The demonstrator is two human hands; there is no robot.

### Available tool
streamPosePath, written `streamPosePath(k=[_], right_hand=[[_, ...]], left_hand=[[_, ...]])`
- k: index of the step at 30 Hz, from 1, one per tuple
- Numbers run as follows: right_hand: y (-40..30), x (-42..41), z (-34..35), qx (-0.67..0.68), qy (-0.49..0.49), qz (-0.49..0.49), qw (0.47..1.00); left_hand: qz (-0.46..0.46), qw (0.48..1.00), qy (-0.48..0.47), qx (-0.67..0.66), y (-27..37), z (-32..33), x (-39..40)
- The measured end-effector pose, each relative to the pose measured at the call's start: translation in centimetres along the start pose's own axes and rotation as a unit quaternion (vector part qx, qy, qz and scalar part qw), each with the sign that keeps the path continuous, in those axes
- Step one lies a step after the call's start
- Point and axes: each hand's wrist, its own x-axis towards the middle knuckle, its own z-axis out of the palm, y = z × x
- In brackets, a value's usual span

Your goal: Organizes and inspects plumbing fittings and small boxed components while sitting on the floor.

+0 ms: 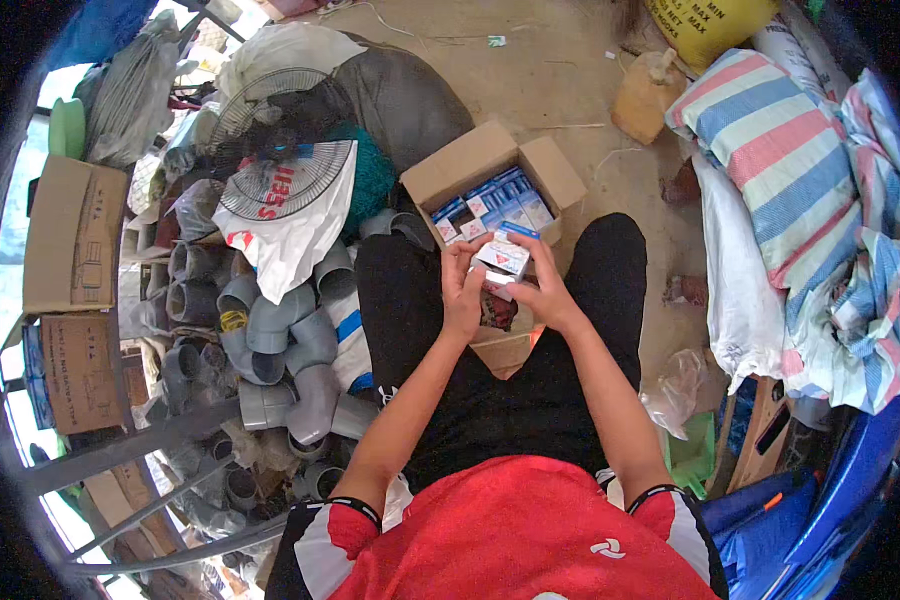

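Between my knees both hands hold a small white and blue cardboard box (504,259), tilted, with a white end flap that seems to be raised toward me. My left hand (461,289) grips its left side, with the thumb near the flap. On the other side, the fingers and thumb of my right hand (546,289) press against it. Just beyond stands an open brown carton (461,166) with its flaps spread. Several similar small blue and white boxes (506,196) are packed inside it. The held box covers part of the carton's near side.
Grey plastic pipe elbows (281,319) are piled at the left, near a fan with a wire guard (277,142) and a white plastic bag (292,240). Striped woven sacks (780,157) lie at the right, with an orange-tan jerrycan (647,97) beyond. Metal bars (135,446) cross the lower left.
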Motion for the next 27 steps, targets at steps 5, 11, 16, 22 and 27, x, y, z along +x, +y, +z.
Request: streamPosePath(k=[5, 11, 16, 22, 27], right_hand=[[1.0, 0.0, 0.2, 0.004, 0.027, -0.03, 0.999], [1.0, -0.3, -1.0, 0.018, 0.029, -0.014, 0.999], [1.4, -1.0, -1.3, -0.012, 0.062, -0.016, 0.998], [1.1, -1.1, -1.8, -0.004, 0.059, 0.01, 0.998], [0.4, -1.7, -1.7, -0.029, 0.068, 0.036, 0.997]], left_hand=[[-0.021, 0.996, -0.018, 0.089, -1.3, -1.1, -0.2], [-0.029, 0.994, -0.006, 0.109, -1.1, 0.2, -0.4], [-0.026, 0.994, -0.01, 0.103, -1.6, 0.8, -0.6], [-0.098, 0.993, -0.042, -0.045, -2.7, -0.3, -0.1], [-0.133, 0.986, -0.057, -0.084, -2.6, -0.7, 0.2]])
